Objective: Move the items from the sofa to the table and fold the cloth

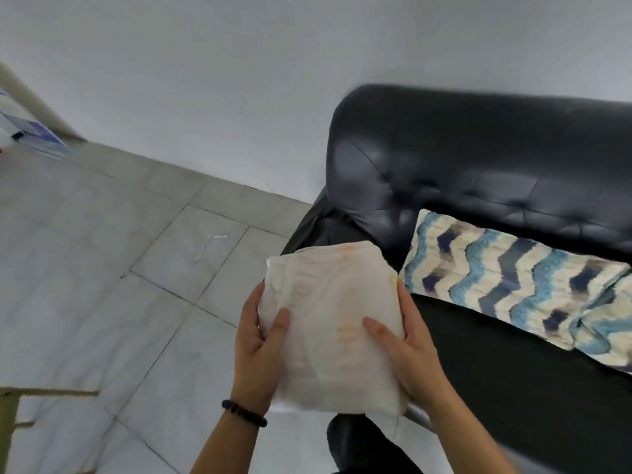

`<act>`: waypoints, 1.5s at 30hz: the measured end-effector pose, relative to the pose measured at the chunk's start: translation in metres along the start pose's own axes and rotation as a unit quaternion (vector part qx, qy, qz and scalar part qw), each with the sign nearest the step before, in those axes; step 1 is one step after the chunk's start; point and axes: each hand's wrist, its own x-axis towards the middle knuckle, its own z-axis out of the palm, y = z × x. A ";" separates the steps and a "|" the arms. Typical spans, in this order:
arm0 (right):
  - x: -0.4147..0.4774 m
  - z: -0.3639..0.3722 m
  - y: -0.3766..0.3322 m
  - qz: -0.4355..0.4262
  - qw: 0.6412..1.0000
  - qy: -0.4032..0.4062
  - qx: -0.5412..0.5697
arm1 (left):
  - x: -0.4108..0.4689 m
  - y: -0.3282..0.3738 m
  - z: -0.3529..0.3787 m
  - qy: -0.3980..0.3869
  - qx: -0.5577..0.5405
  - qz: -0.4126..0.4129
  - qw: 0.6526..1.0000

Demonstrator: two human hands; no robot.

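I see a plain pale wall (205,80) filling the upper half of the head view, meeting a floor of light grey tiles (102,268) that runs down the left side. A black leather sofa (478,148) takes up the right side, its tufted backrest against the wall and its seat reaching toward me. On the seat, close to the backrest, lies a patterned cloth (506,278) with blue, navy and cream zigzag bands; it lies flat, and its far end runs out of view at the right edge. In the centre, held up in front of the sofa's left end and partly over the tiles, is a white cloth (328,330) folded into a thick, roughly square bundle with faint orange marks. The left hand (256,347) grips its left edge, thumb pressed on top, the other fingers hidden beneath. The right hand (410,350) grips the right edge the same way, thumb on top and fingers tucked under. A dark beaded bracelet (244,412) circles the left wrist. At far upper left sit some blurred blue and white objects (30,131); I cannot tell what they are.
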 end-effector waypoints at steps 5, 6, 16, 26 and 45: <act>0.077 0.037 -0.009 0.017 0.998 0.061 0.009 | 0.115 0.006 0.003 -0.064 0.045 -0.007 0.997; 0.089 0.044 -0.011 0.021 0.997 0.069 0.010 | 0.135 0.007 0.003 -0.075 0.058 -0.003 0.995; 0.222 0.118 0.039 0.098 0.986 0.133 -0.025 | 0.316 -0.077 0.005 -0.183 0.157 -0.041 0.970; 0.392 0.147 0.179 0.134 0.959 0.240 -0.075 | 0.492 -0.222 0.072 -0.251 0.227 -0.066 0.939; 0.400 0.173 0.334 0.223 0.902 0.152 -0.336 | 0.469 -0.379 0.039 -0.413 0.485 0.045 0.770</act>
